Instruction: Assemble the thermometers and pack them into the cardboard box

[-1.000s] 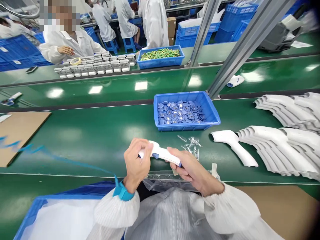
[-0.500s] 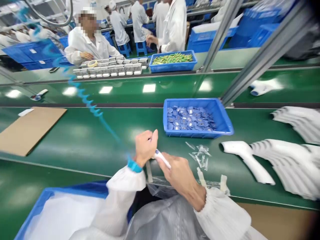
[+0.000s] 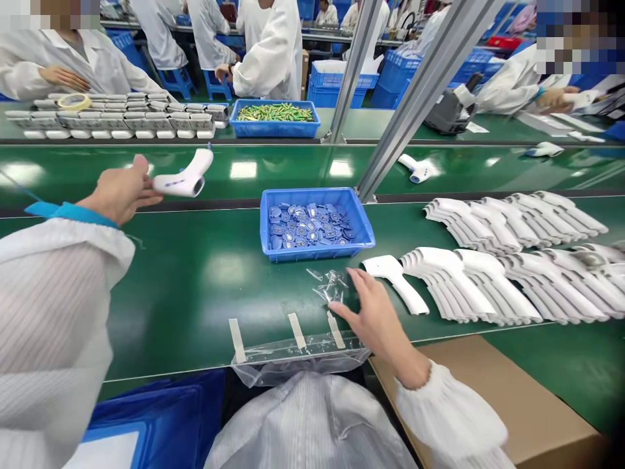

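Observation:
My left hand (image 3: 122, 189) reaches out over the far green belt, thumb raised and fingers stretched out. Its fingertips are at the handle end of a white thermometer gun (image 3: 183, 181) with small blue buttons; the thumb stands apart from the handle. My right hand (image 3: 374, 312) hovers open over the near green surface, thumb and fingers spread. Beside its fingertips lie small clear plastic pieces (image 3: 332, 286). Just right of it is a single white gun-shaped shell half (image 3: 398, 281). Nothing shows between the right fingers.
A blue bin (image 3: 317, 251) holds blue oval parts. Rows of nested white shells (image 3: 449, 277) fill the right side. Metal posts (image 3: 415, 98) rise behind the bin. More thermometer guns (image 3: 420, 169) lie on the belt. Co-workers in white coats (image 3: 273, 52) stand and sit beyond.
My hands, together on a white part before, are now apart. The left has gone far forward and left with the thermometer gun; the right moved beside the plastic pieces. The view swung right.

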